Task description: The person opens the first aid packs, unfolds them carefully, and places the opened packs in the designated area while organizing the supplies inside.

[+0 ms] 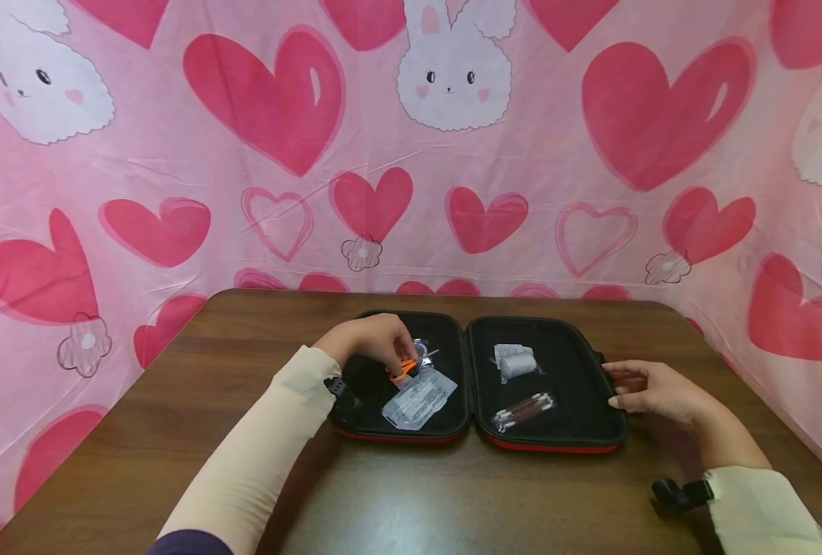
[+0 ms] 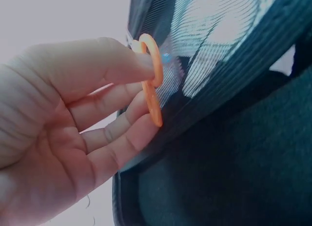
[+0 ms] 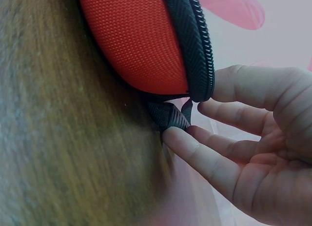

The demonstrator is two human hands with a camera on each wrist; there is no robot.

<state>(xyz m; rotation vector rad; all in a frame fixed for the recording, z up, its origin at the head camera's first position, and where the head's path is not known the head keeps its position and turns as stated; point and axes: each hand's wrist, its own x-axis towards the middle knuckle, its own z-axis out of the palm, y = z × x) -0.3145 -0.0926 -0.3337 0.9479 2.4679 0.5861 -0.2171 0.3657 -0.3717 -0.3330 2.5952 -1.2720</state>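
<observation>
An open black-lined case [image 1: 574,412] with a red outside lies flat on the table, its two halves side by side. Over the left half, my left hand [image 1: 376,339] pinches the orange handle loops of small scissors [image 1: 402,372]; their blades are hard to make out. In the left wrist view, mesh [image 2: 214,45] with shiny packets behind it is right beside these loops. A clear packet with printed text [image 1: 419,399] lies below that hand. My right hand [image 1: 661,393] holds the case's right edge, thumb at the zipper [image 3: 207,55] and fingers at a black strap [image 3: 168,116].
In the right half lie a wrapped white roll [image 1: 517,365] and a clear packet of brown-and-white sticks [image 1: 523,411]. The brown wooden table [image 1: 411,501] extends around the case. Behind it hangs a pink cloth [image 1: 397,146] with hearts and rabbits.
</observation>
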